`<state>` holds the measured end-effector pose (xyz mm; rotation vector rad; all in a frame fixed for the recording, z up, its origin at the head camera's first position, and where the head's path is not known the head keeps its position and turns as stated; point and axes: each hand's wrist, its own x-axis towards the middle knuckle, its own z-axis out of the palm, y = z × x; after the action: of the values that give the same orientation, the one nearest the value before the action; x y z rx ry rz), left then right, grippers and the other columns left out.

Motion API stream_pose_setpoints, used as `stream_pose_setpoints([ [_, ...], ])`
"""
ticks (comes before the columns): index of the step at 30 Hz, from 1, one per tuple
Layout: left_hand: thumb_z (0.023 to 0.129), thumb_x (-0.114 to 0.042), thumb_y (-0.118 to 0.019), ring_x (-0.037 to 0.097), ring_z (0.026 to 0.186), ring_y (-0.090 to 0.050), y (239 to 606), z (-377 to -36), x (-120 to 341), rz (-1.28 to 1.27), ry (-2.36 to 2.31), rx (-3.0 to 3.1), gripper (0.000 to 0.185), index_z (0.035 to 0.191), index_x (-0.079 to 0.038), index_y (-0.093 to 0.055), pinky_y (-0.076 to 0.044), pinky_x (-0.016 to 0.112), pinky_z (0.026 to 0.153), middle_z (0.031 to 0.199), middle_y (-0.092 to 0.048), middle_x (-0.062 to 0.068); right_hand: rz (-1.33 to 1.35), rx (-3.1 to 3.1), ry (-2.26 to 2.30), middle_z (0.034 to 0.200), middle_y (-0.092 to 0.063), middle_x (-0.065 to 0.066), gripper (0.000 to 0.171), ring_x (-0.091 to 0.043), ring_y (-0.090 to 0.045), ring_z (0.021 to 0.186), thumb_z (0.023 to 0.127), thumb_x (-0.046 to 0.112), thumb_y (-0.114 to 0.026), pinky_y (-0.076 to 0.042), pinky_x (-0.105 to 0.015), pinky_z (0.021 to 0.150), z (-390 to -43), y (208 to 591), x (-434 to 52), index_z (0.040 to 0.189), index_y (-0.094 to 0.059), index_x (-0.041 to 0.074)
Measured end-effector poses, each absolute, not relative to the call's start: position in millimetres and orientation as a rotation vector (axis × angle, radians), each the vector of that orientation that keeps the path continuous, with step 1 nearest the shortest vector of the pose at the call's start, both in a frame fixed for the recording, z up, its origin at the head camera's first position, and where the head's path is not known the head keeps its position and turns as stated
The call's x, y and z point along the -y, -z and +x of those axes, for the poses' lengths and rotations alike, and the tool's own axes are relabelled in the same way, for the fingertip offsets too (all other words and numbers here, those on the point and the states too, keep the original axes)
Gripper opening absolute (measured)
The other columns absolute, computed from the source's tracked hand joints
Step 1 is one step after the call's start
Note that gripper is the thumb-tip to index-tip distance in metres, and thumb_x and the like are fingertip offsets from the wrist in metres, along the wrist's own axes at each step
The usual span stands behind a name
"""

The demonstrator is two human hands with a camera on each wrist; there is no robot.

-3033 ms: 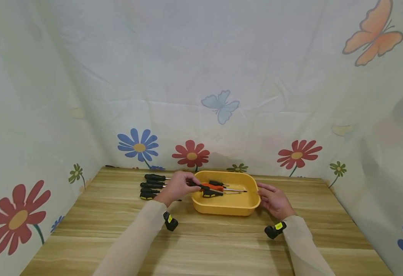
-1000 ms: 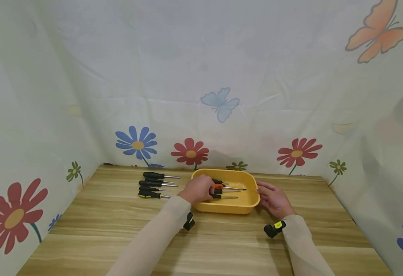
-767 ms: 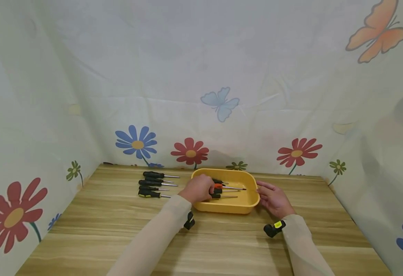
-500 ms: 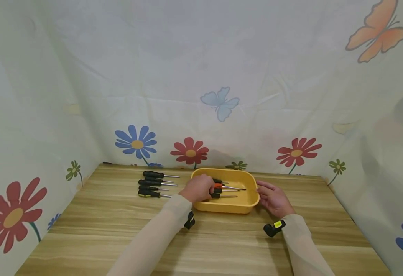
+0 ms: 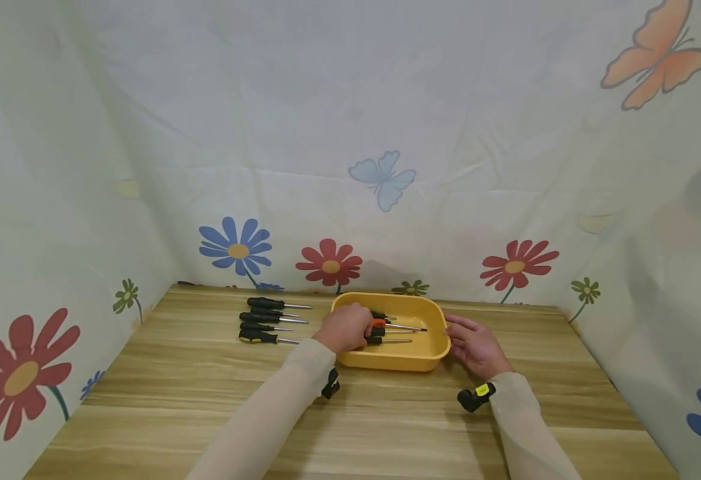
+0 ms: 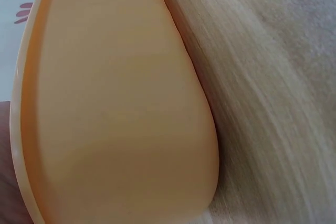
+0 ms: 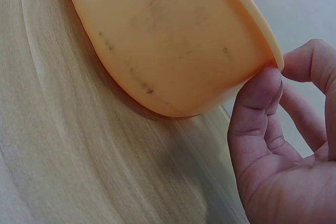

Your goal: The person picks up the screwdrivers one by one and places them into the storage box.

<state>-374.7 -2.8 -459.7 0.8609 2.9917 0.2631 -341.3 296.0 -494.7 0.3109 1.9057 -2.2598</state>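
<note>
A yellow plastic tray [image 5: 393,361] stands on the table, holding several screwdrivers. My left hand [image 5: 345,327] reaches over its left side, fingers curled round the handle of a black screwdriver [image 5: 375,341] low inside the tray. Its shaft points right; my hand hides most of the handle. Behind it lie an orange-handled screwdriver [image 5: 379,323] and other dark-handled ones. My right hand [image 5: 477,348] pinches the tray's right rim between thumb and finger, plain in the right wrist view. The left wrist view shows mostly the tray's outer wall [image 6: 121,93].
Left of the tray, several screwdrivers lie in a column, among them a black one [image 5: 266,303] at the back and a black-and-yellow one [image 5: 258,336] in front. A patterned cloth [image 5: 302,187] hangs behind the wooden table [image 5: 386,427].
Since three seconds ago my left hand has moved right and down into the tray with the black screwdriver. Over the last second it has stayed still. My right hand has kept its place.
</note>
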Motion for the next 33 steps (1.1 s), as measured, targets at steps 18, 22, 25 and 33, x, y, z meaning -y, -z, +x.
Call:
stream_pose_setpoints([
  [18,0.084,-0.012,-0.083,0.014,0.069,-0.055,459.4,-377.3,8.0,0.871,-0.304,-3.001,0.03,0.065,-0.02,-0.062,-0.048,0.028,0.067,0.069,-0.06,-0.006,0.274,-1.907,2.26,0.119,-0.075,-0.006,0.054,-0.015,-0.073,0.091,0.1,0.008,-0.064,-0.062,-0.028,0.08,-341.7,493.1,-294.3,0.152,-0.048,0.004],
  [22,0.084,-0.015,-0.085,0.014,0.072,-0.055,457.9,-376.4,8.9,0.881,-0.28,-2.999,0.027,0.069,-0.02,-0.064,-0.051,0.029,0.072,0.074,-0.062,-0.007,0.284,-1.897,2.264,0.121,-0.075,-0.007,0.055,-0.015,-0.073,0.093,0.1,0.008,-0.065,-0.062,-0.028,0.08,-341.8,492.8,-295.0,0.152,-0.048,0.004],
  [25,0.084,-0.015,-0.085,0.014,0.073,-0.056,457.6,-376.4,9.9,0.898,-0.269,-3.005,0.026,0.069,-0.02,-0.064,-0.052,0.029,0.073,0.074,-0.062,-0.007,0.287,-1.891,2.267,0.121,-0.074,-0.007,0.055,-0.016,-0.073,0.093,0.099,0.008,-0.066,-0.062,-0.028,0.081,-341.7,492.7,-295.7,0.151,-0.048,0.004],
  [33,0.086,-0.018,-0.084,0.015,0.076,-0.056,455.8,-375.9,16.2,0.923,-0.359,-2.984,0.024,0.07,-0.02,-0.067,-0.052,0.029,0.078,0.078,-0.064,-0.006,0.3,-1.909,2.255,0.124,-0.073,-0.007,0.055,-0.016,-0.073,0.095,0.099,0.01,-0.066,-0.062,-0.029,0.084,-340.1,492.8,-296.2,0.152,-0.049,0.005],
])
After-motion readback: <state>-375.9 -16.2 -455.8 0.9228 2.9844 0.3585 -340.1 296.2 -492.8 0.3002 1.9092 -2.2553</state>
